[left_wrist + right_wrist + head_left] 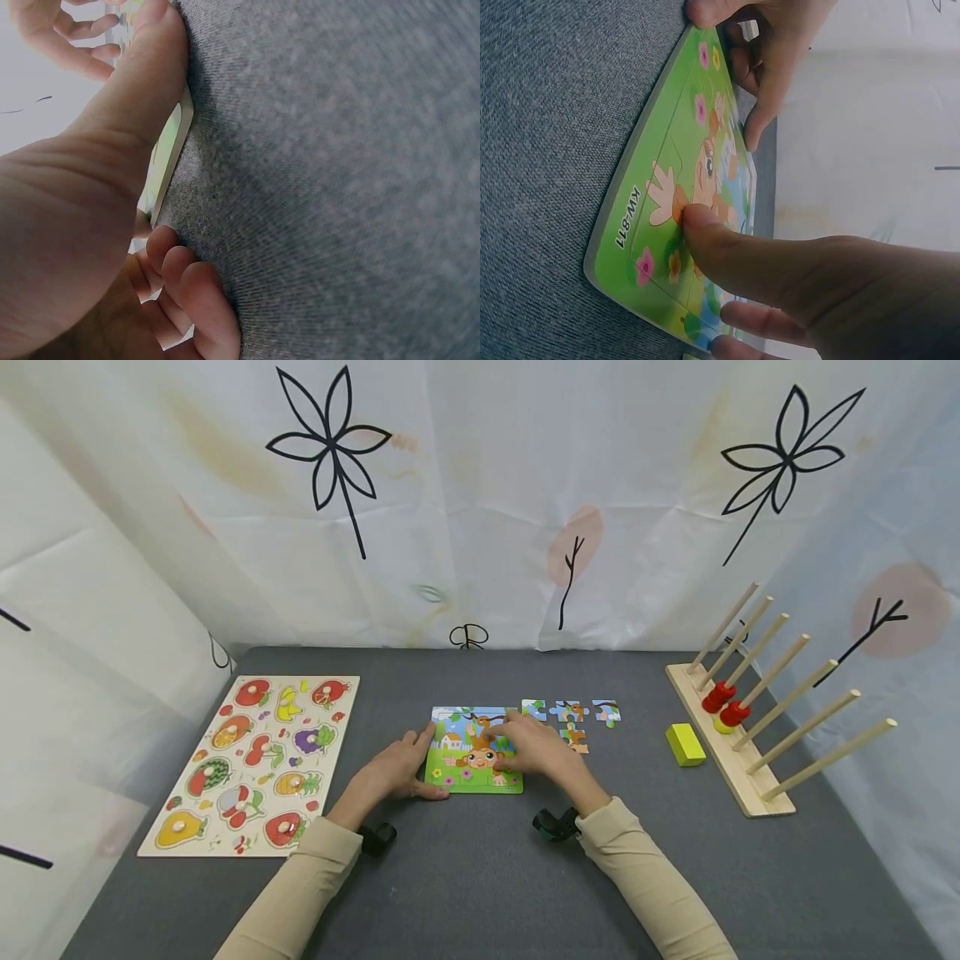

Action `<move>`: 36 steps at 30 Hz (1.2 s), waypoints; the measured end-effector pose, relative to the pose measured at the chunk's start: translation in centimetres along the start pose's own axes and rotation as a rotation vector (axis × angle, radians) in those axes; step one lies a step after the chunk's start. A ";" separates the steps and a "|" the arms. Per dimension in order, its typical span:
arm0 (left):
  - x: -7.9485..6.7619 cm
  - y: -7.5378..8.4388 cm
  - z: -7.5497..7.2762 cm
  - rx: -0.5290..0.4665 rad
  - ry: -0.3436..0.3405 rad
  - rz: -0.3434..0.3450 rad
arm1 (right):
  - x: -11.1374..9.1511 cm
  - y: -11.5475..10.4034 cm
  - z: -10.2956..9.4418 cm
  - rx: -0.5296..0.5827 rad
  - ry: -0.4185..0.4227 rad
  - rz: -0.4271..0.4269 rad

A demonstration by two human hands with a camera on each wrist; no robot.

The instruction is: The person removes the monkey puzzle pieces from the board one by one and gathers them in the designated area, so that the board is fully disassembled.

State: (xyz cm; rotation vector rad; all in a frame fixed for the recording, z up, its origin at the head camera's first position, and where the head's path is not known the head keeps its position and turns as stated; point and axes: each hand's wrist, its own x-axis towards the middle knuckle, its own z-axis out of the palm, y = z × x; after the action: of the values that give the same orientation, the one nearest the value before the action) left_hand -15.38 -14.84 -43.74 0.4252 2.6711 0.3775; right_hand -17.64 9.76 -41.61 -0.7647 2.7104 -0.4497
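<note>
A jigsaw puzzle (450,768) with a cartoon monkey lies in its green-bordered tray on the grey table, between both hands. My left hand (397,768) holds the tray's left side, thumb at the near corner and fingers along the side edge. In the left wrist view, the outer fingers (202,300) curl down onto the cloth. Over the puzzle's right half, my right hand (536,745) presses its thumb (712,232) onto the picture beside the monkey's raised hand. Its other fingers reach over the upper part, partly hidden. Several loose puzzle pieces (573,741) lie just beyond the right hand.
To the left lies a fruit picture board (255,793). On the right stands a wooden peg rack (750,768) with red beads (718,697) and a yellow one, beside a yellow block (686,745). Patterned white curtains (480,527) hang behind the table.
</note>
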 end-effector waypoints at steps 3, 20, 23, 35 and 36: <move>0.0 0.0 0.0 0.002 -0.001 -0.002 | 0.0 0.0 0.0 0.001 -0.002 0.007; 0.1 0.1 -0.3 0.001 0.002 -0.007 | 0.3 -0.5 -0.1 -0.006 -0.035 0.071; 0.1 0.1 -0.2 -0.005 -0.002 -0.010 | 0.3 -0.5 0.0 -0.011 -0.042 0.078; 0.3 -0.2 0.3 -0.011 0.002 -0.017 | 0.1 -0.5 0.4 0.021 -0.017 0.079; 0.3 -0.2 0.3 -0.012 0.001 -0.018 | 0.1 -0.5 0.5 0.018 -0.015 0.081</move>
State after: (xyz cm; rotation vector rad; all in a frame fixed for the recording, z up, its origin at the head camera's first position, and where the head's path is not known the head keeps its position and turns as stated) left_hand -15.55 -14.89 -44.13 0.3977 2.6702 0.3881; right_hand -17.28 9.18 -41.87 -0.6476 2.7078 -0.4472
